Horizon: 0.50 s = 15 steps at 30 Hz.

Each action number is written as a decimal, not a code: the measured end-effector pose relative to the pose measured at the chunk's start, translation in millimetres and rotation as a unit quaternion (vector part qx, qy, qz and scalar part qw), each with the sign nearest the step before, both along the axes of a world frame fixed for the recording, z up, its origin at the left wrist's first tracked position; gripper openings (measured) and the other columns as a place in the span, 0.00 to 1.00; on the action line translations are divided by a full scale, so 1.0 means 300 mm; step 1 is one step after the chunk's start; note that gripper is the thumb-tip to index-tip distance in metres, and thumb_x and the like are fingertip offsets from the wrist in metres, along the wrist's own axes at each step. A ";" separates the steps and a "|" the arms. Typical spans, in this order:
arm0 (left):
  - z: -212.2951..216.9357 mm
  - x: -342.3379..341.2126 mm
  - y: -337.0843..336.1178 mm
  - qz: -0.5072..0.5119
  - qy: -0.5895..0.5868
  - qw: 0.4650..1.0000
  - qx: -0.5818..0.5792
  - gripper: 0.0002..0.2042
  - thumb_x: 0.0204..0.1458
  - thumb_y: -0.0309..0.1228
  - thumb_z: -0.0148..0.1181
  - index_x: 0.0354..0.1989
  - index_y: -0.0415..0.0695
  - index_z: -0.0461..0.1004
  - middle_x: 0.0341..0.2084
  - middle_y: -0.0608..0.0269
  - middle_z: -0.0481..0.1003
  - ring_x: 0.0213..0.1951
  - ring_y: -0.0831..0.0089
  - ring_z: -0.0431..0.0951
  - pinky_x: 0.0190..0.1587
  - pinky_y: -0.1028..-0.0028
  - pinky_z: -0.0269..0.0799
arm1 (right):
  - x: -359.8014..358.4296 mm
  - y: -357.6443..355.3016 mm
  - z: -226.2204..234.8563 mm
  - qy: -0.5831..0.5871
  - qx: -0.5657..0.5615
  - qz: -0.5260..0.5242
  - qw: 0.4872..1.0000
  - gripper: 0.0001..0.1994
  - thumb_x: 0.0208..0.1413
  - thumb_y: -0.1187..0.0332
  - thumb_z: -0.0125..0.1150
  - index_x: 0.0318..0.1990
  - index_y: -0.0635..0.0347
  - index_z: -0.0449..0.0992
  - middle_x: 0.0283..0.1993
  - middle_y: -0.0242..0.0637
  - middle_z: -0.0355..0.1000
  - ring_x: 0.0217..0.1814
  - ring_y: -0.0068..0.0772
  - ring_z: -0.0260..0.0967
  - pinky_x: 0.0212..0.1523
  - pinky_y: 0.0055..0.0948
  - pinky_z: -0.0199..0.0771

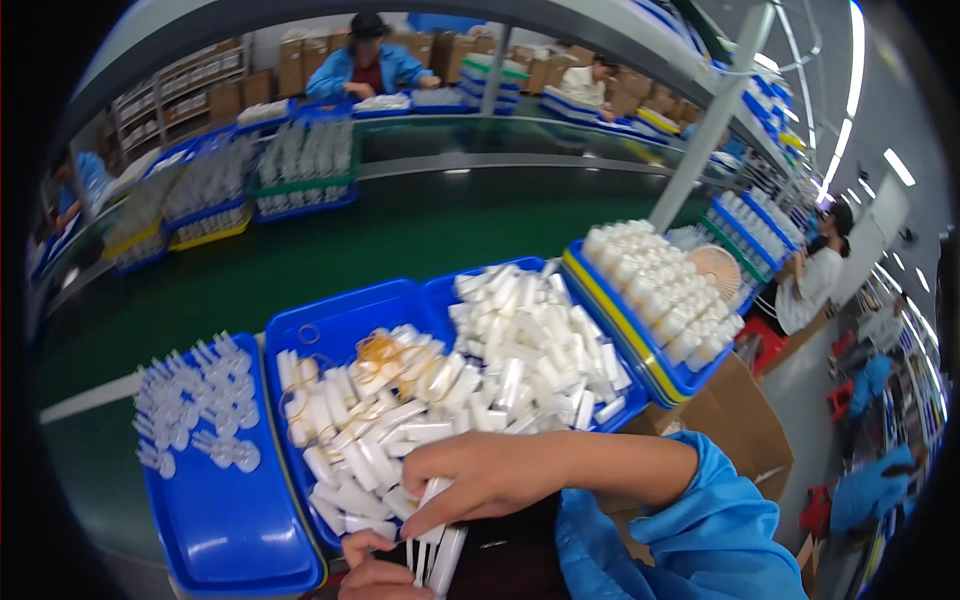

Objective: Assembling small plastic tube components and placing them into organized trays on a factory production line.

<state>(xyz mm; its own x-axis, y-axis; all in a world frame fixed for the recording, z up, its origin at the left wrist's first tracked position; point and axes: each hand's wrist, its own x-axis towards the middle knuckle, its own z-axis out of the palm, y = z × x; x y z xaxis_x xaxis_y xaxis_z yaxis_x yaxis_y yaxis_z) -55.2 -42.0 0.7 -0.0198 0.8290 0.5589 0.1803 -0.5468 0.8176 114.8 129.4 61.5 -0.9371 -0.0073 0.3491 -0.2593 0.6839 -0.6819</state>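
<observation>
My right hand [485, 478] reaches in from the right in a blue sleeve, fingers closed round a white plastic piece. Just below it, my left hand [375, 572] is curled round several thin white stems [420, 562] and a longer pale tube [449, 562]. The two hands nearly meet at the near edge of a blue tray [290, 330]. White tubular pieces [370, 460] fill that tray, with tan rubber bands [385, 352] lying on top. Whether the stems join the piece in my right hand is hidden by the fingers.
A blue tray [235, 545] at left holds clear stemmed parts [205, 395]. Another heap of white pieces [520, 340] lies right of centre. Stacked trays of white bottles [660, 290] stand beyond, near a cardboard box [745, 420]. A green conveyor belt [420, 220] runs behind; co-workers sit across it.
</observation>
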 end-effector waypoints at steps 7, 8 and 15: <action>-0.004 0.008 -0.007 -0.051 0.016 0.997 0.064 0.05 0.36 0.32 0.61 0.15 0.48 0.73 0.25 0.67 0.70 0.40 0.58 0.63 0.45 0.58 0.58 | 0.038 -0.062 0.032 -0.008 -0.092 0.049 0.995 0.14 0.52 0.75 0.51 0.47 0.61 0.66 0.40 0.42 0.57 0.38 0.43 0.61 0.37 0.32 0.64; 0.002 0.007 -0.007 -0.050 0.053 0.995 0.068 0.04 0.36 0.32 0.59 0.15 0.48 0.74 0.25 0.68 0.70 0.41 0.59 0.63 0.45 0.57 0.58 | 0.046 -0.081 0.033 -0.048 -0.077 0.021 0.996 0.13 0.52 0.74 0.50 0.46 0.61 0.66 0.40 0.42 0.57 0.39 0.43 0.61 0.38 0.33 0.64; -0.003 0.015 -0.010 -0.055 0.112 0.989 0.084 0.03 0.32 0.31 0.63 0.16 0.53 0.74 0.27 0.70 0.69 0.42 0.59 0.63 0.47 0.55 0.57 | 0.051 -0.129 0.021 0.052 -0.089 0.034 0.994 0.10 0.51 0.67 0.54 0.40 0.61 0.68 0.37 0.42 0.60 0.37 0.43 0.61 0.37 0.36 0.63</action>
